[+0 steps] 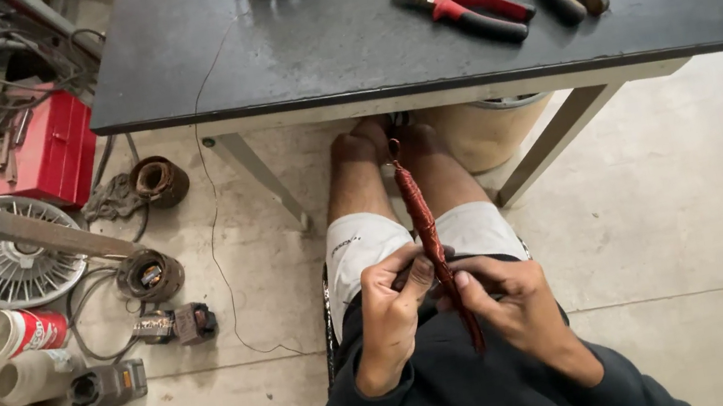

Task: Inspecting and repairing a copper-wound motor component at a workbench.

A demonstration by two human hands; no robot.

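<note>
Seemingly mid-binding: the left hand point(390, 304) and right hand point(507, 298) each close their grip on a long, slender reddish-brown copper-wire bundle point(425, 227) stretched from lap toward the feet, below the dark surface point(323, 33). Working further along it calls for steady tension.

we are looking steeply down from a single head-worn camera, close over our own lap and hands, facing forward toward the dark table point(333, 31) ahead. the concrete floor point(676, 209) is filling both sides. no second view is sharing the scene.
</note>
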